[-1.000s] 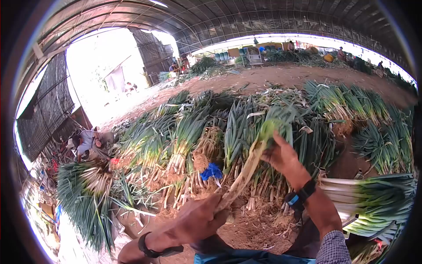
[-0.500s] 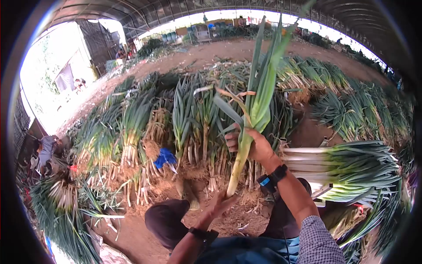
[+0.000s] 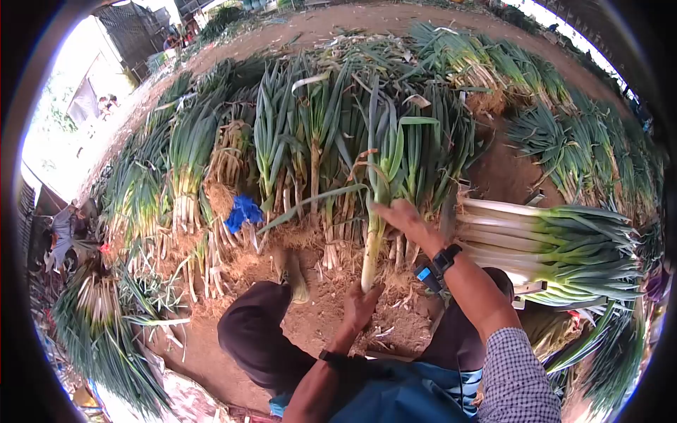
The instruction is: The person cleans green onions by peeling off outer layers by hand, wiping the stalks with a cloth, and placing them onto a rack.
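Observation:
A single leek (image 3: 374, 243) stands nearly upright in front of the body, its green leaves spreading at the top. My left hand (image 3: 360, 306) is closed around its pale lower end. Higher on the stalk, my right hand (image 3: 403, 218) has its fingers against the leek, where the leaves begin; part of its grip is hidden. One long leaf bends out to the left. Behind the leek lie bundled leeks (image 3: 275, 141) with their roots toward me. To the right, cleaned leeks with white stems (image 3: 508, 233) lie sideways in a stack.
A blue scrap (image 3: 244, 213) lies among the roots. More leek bundles (image 3: 99, 317) are at the lower left and others (image 3: 571, 148) at the right. A person (image 3: 65, 236) is at the far left. Bare soil (image 3: 321, 321) shows between my knees.
The view has tilted downward. The stalk, held slanting with a loose dry layer at first, now shows a cleaner surface and is more upright. Both hands have shifted with it.

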`<state>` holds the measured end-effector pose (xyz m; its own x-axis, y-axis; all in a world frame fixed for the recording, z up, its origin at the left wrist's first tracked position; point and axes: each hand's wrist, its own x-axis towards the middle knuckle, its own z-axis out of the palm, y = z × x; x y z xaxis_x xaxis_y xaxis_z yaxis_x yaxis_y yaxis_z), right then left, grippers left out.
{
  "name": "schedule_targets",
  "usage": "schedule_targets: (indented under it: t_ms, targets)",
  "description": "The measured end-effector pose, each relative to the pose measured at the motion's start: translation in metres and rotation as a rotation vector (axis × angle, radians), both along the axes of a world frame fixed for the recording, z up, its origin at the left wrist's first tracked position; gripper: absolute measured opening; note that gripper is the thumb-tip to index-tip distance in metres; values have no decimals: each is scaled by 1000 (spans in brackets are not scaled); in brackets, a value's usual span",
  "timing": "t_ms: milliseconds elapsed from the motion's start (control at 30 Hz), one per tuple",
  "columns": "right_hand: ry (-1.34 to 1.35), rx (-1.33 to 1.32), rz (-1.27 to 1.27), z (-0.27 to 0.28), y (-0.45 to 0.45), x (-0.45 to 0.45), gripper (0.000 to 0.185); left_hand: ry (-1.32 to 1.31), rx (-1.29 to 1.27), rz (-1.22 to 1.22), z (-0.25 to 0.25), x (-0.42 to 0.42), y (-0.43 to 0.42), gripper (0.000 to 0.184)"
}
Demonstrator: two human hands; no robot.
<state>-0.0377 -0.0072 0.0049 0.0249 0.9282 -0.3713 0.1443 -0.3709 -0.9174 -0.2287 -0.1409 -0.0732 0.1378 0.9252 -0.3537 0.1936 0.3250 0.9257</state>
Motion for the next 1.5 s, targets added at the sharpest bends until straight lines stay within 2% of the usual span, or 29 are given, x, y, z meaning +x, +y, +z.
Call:
schedule_targets:
  t_ms: [67,100,133,233,267,300,333,367,467,500,533,633,700,800,900,933,1000,1100,1167,1233,1300,1333,1500]
  targets:
    - [-195,42,103,-1,0,-14,39,-85,-53,40,-9,-5,-1,27]
    - [-211,25,108,-4,-3,-15,37,-128,-77,61,-7,-7,-1,28]
    - [-225,8,115,-5,-7,-16,35,-197,-33,31,-26,-12,-1,34]
    - [-188,115,183,5,-20,-26,27,-322,-316,118,-31,-22,6,55]
    - [-176,182,208,17,-28,-27,26,-355,-382,115,-30,-20,9,70]
    - [-165,250,233,23,-34,-27,25,-411,-422,124,-21,-20,15,71]
    - [-198,431,246,13,-36,-20,23,-467,-463,133,-12,-21,20,72]
    - [-203,414,195,25,-43,-14,23,-523,-505,142,-5,-23,24,74]
    - [-185,389,1,73,-55,10,23,-377,-390,84,-11,-24,25,66]
    - [-156,390,-86,79,-54,21,22,-321,-341,81,-19,-22,27,63]
    - [-124,391,-176,83,-54,28,21,-293,-300,73,-46,-19,28,51]
    - [-548,179,-21,59,-45,40,32,-342,-236,33,-18,-18,17,42]
    - [-1146,55,533,-18,-35,54,54,-323,-192,15,-7,-24,12,41]
    - [-644,-7,321,-34,-27,37,72,-329,-147,-23,10,-40,8,40]
    - [186,149,64,-30,-15,24,75,-185,-139,-21,45,-42,-13,39]
    - [337,188,0,-26,-12,19,65,-114,-62,-14,35,-40,-22,39]
    - [249,357,-3,-29,-13,13,49,-165,-92,-38,29,-35,-37,38]
    - [586,167,-302,-26,5,-7,31,-195,-95,-104,11,-36,-34,38]
    - [588,302,-271,-18,4,-10,29,-177,-65,-134,10,-34,-16,37]
    - [557,292,-267,5,-6,-11,35,-273,42,-32,21,-19,9,35]
    - [590,376,-235,24,-21,-16,34,-376,93,51,54,2,40,33]
    - [573,446,-221,30,-26,-18,31,-382,167,16,60,8,54,32]
    - [577,478,-251,20,-32,-8,24,-298,388,-50,57,34,81,33]
